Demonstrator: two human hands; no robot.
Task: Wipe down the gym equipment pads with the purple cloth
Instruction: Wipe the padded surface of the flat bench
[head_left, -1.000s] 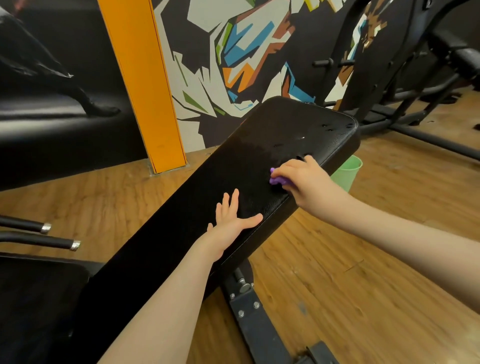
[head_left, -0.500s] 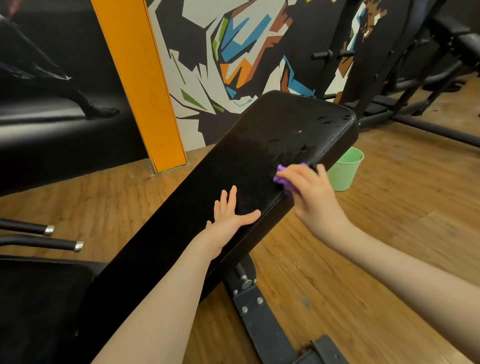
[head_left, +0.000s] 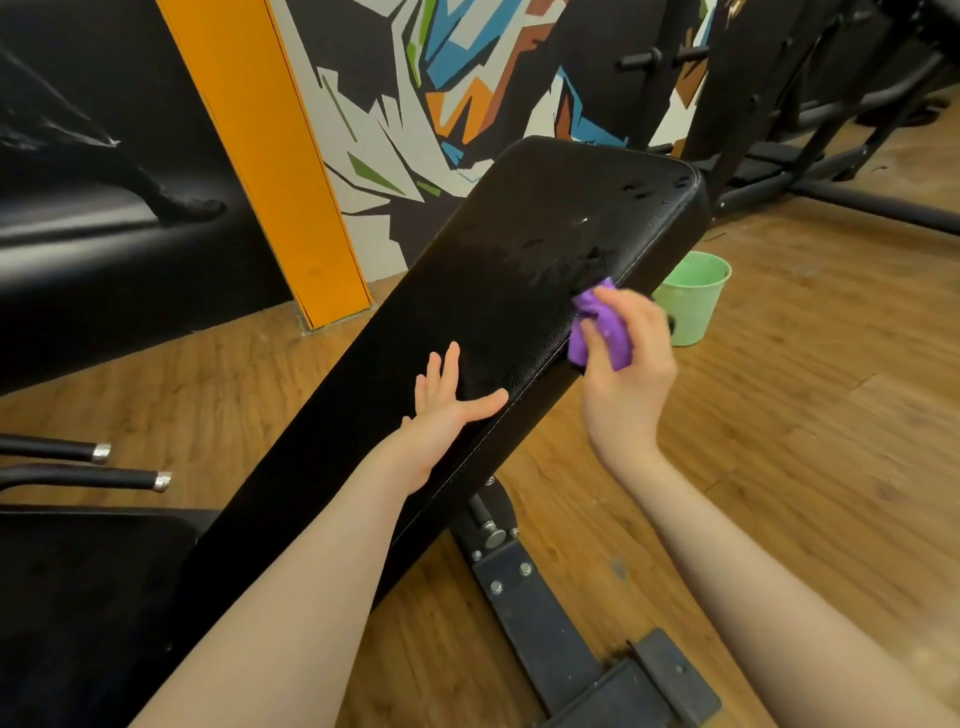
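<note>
**Bunched cloth at the bench pad's right edge**

Right hand (head_left: 626, 358) has its fingers curled round the purple cloth (head_left: 602, 332), wadded into a small ball and pressed against the right long edge of the inclined bench pad (head_left: 519, 270), about two thirds of the way up toward its top end. Left hand (head_left: 441, 410) lies flat on the pad lower down, fingers straight and spread, thumb reaching toward the same right edge, holding nothing.

Handling, as a guess: cloth looks soft, light and limp, so it squashes to any grip. Best held as a wad in the palm with fingertips pushing it onto the surface. Pad cover looks like smooth vinyl over foam, slightly yielding, probably slick where wet. Droplets (head_left: 639, 189) sit near the top right corner, with a darker damp patch below them. Pad is fixed to a steel frame (head_left: 524, 587), so it needs steadying, not lifting.

Green bucket (head_left: 693, 296) stands on the wood floor (head_left: 779, 467) just beyond the pad's right edge.
</note>
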